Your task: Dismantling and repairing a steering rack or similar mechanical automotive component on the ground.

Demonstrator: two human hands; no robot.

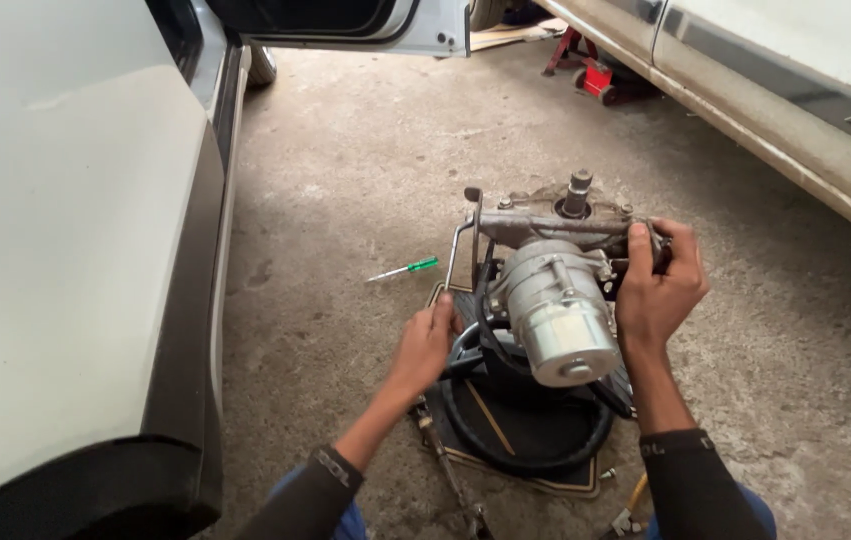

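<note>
Head view: a metal steering-column assembly [555, 275] with a silver cylindrical motor [557, 315] stands upright on a black floor mat [535, 440] on the concrete floor [345, 200], between two white cars. Right hand [657, 285] is wrapped around the assembly's upper bracket on its right side, fingers curled over the top edge, holding it firm. Left hand [425, 345] sits low at the assembly's left side, fingers bent around a dark tube or lever near the base; how tight that hold is cannot be told. A splined shaft [577, 192] sticks up from the top of the assembly. Black hose or cable [520, 455] loops on the mat under the motor. A green-handled screwdriver [405, 269] lies on the floor well left of the assembly. Left car body [65, 250] fills the left side, right car sill [785, 90] at upper right, and a red jack stand [595, 72] near it.
</note>
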